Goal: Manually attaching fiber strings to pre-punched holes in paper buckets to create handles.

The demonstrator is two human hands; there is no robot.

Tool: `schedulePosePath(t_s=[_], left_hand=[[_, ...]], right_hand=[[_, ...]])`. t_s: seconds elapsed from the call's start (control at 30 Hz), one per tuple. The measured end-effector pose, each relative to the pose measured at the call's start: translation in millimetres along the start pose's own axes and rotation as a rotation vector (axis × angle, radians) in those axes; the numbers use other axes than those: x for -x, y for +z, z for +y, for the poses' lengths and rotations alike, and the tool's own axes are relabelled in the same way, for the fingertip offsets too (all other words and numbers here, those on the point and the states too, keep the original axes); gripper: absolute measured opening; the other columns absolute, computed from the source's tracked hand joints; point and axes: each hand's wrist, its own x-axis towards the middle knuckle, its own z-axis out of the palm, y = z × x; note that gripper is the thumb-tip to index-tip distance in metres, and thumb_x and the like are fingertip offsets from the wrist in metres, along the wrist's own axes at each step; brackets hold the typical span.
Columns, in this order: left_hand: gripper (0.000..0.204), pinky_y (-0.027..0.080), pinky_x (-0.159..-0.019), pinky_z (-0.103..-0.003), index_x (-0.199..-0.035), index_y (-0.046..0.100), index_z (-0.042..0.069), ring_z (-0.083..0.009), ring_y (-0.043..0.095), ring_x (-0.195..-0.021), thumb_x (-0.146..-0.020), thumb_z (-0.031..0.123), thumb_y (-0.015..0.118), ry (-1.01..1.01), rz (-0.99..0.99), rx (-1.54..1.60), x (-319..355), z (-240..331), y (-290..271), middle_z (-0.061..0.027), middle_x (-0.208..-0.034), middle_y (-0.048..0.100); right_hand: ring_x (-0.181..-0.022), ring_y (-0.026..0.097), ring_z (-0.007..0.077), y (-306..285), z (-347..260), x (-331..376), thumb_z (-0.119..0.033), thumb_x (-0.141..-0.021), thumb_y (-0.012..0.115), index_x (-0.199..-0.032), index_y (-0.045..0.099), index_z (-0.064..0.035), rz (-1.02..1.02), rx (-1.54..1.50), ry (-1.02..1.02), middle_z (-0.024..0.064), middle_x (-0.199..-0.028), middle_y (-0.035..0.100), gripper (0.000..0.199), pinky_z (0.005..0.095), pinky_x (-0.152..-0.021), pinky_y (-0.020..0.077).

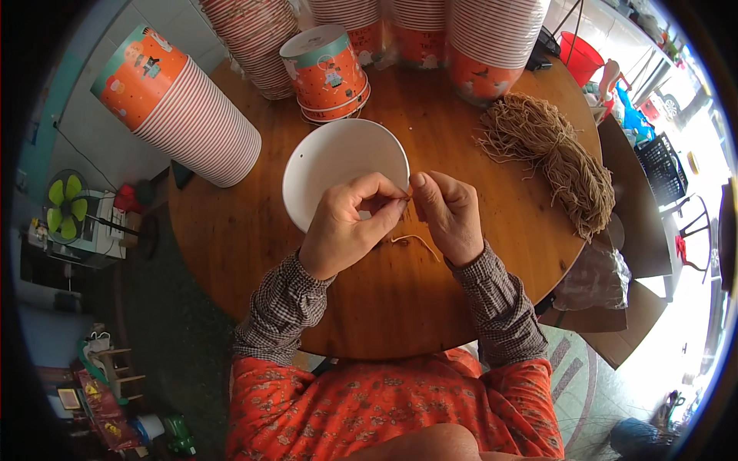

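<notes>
A white-lined paper bucket (327,170) lies with its open mouth toward me, a small hole showing in its wall on the left. At its right rim, my left hand (346,223) and my right hand (450,219) meet with fingertips closed in a pinch. Between them a bit of tan cord (409,195) shows; most of it is hidden by the fingers. A loose end of tan cord (417,244) curves on the wooden table (384,307) below the hands.
Beyond the bucket stand upside-down orange printed buckets (327,77). A tall nested stack of buckets (196,119) leans at the left; wrapped stacks (492,46) line the back. A bundle of tan cords (550,157) lies at the right, near an open cardboard box (634,207).
</notes>
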Motion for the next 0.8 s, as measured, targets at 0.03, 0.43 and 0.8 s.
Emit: schedulePosePath(t_s=[0.03,0.43,0.8], left_hand=[[0.002,0.048,-0.056,-0.021,-0.088,0.061,-0.002,-0.0059,0.060,-0.063,-0.089,0.000,0.060,-0.032,-0.013,0.024,-1,2,-1,-0.0026,-0.078,0.064],[0.011,0.043,-0.051,-0.019,-0.088,0.058,0.000,-0.0041,0.053,-0.056,-0.094,0.009,0.059,-0.034,-0.019,0.081,-4,4,-9,-0.0017,-0.071,0.060],[0.015,0.044,-0.050,-0.020,-0.091,0.060,-0.001,-0.0037,0.052,-0.055,-0.096,0.013,0.058,-0.122,-0.023,0.208,-5,0,-9,-0.0021,-0.072,0.060]], right_hand=[[-0.068,0.046,0.0056,1,2,-1,-0.027,-0.099,0.055,-0.084,0.060,0.0047,0.000,0.000,-0.001,-0.0004,-0.072,0.054,0.035,0.0225,-0.058,0.0411],[-0.067,0.055,0.0066,-9,10,-8,-0.016,-0.096,0.059,-0.086,0.061,0.0019,0.211,-0.030,-0.160,0.0015,-0.075,0.062,0.020,0.0223,-0.061,0.0466],[-0.069,0.053,0.0072,-2,7,-3,-0.027,-0.098,0.056,-0.084,0.061,0.0035,0.061,-0.153,-0.139,0.0023,-0.073,0.061,0.034,0.0243,-0.061,0.0453]])
